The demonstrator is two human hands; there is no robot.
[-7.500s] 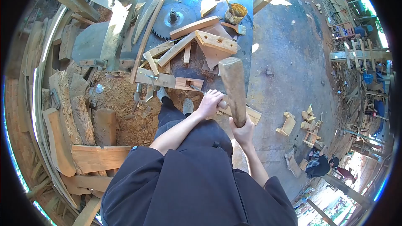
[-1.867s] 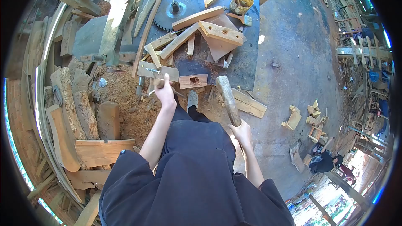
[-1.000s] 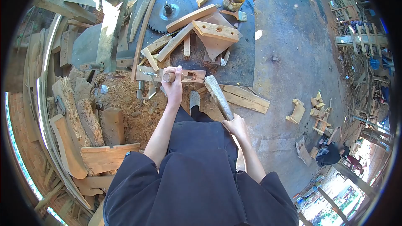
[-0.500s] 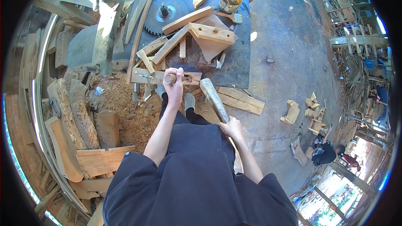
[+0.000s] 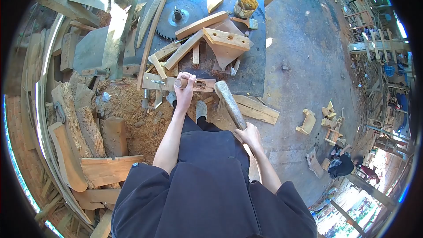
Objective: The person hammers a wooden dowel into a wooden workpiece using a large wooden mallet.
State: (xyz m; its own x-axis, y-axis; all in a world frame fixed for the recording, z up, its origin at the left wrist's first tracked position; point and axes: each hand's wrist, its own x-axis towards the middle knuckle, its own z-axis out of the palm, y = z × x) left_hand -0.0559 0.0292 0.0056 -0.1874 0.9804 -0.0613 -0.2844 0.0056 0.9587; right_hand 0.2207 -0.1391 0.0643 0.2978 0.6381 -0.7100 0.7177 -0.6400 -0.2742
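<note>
My left hand point(image 5: 187, 90) is closed round the round wooden handle of a chisel point(image 5: 179, 83), held upright over a narrow wooden board point(image 5: 212, 84). Dark cut recesses show in the board just right of my fist; the chisel's blade is hidden below it. In my right hand point(image 5: 249, 135) is the thin end of a wooden mallet point(image 5: 228, 101), a club-like stick whose thick end lies by the board's right end. A metal clamp point(image 5: 157, 81) sits on the board's left part.
On the metal table point(image 5: 251, 70) beyond lie a circular saw blade point(image 5: 177, 17), a drilled wooden block point(image 5: 227, 39), a paintbrush point(image 5: 252, 23) and a yellow pot point(image 5: 246, 5). Timber pieces point(image 5: 112, 170) stack up at left. A person point(image 5: 341, 165) crouches far right.
The whole view has shifted slightly. Both hands keep their holds, and the mallet stays beside the board's right end.
</note>
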